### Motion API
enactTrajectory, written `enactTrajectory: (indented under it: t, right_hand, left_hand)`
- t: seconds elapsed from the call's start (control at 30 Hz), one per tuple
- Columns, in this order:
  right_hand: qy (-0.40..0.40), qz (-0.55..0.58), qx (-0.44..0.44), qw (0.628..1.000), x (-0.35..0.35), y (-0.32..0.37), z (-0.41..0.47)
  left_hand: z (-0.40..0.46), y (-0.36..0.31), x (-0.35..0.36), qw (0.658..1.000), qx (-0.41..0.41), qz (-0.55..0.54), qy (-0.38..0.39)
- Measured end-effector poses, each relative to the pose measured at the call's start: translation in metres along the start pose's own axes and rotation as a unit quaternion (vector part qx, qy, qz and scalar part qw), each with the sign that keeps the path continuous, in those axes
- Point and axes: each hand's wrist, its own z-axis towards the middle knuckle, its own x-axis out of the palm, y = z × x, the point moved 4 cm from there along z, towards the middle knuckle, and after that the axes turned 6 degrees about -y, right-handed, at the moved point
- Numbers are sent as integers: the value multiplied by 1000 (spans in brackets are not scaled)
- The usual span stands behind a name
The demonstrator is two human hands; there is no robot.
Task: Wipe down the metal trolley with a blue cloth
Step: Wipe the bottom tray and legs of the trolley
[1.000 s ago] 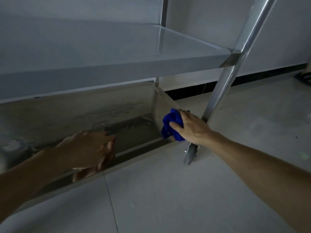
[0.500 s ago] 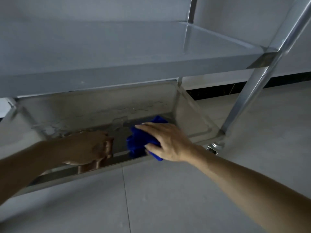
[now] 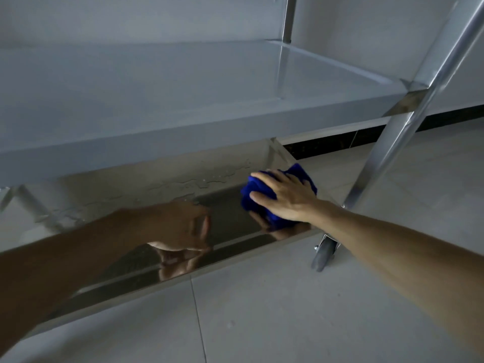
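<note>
— Down on the bottom shelf, near its right end, sits the bunched, soft blue cloth [image 3: 280, 197], flattened under the right hand [image 3: 285, 197], whose spread fingers press it to the wet steel.

— And the other one?

— The left hand [image 3: 180, 226] rests loosely curled on that shelf's front lip, holding nothing.

— Handling?

— Limp, light, probably damp; I'd palm it from above. The shiny metal trolley [image 3: 199, 100] looks rigid, slick, and on a grey caster wheel [image 3: 323, 254] it may roll.

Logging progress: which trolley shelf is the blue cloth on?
The lower shelf, wet-streaked; the right hand presses the blue cloth there. The upper shelf is untouched.
</note>
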Motion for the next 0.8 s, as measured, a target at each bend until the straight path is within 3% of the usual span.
enactTrajectory:
  t: [0.13,0.27,0.37,0.5,0.6,0.7,0.77,0.8]
  right_hand:
    - [-3,63,-117,991,8,37,-44]
    - [-38,37,-179,982,-2,11,-75]
    - [-52,11,-98,994,-17,-33,-59]
    - [-48,-1,92,995,-19,-54,-24]
    - [-75,-8,93,993,-6,-7,-17]
    - [-19,91,-10,996,10,47,-33]
    - [56,246,-33,967,9,61,-46]
    - [57,320,-22,946,4,60,-49]
  left_hand:
    - [15,4,11,999,48,-1,13]
    - [25,13,19,998,60,24,0]
    - [27,14,23,997,65,41,-8]
    - [29,17,25,997,59,40,-16]
    - [29,17,25,997,61,11,-40]
    - [24,20,27,993,84,-50,-72]
    - [22,27,23,989,75,-75,-99]
    - [21,31,18,985,50,-99,-131]
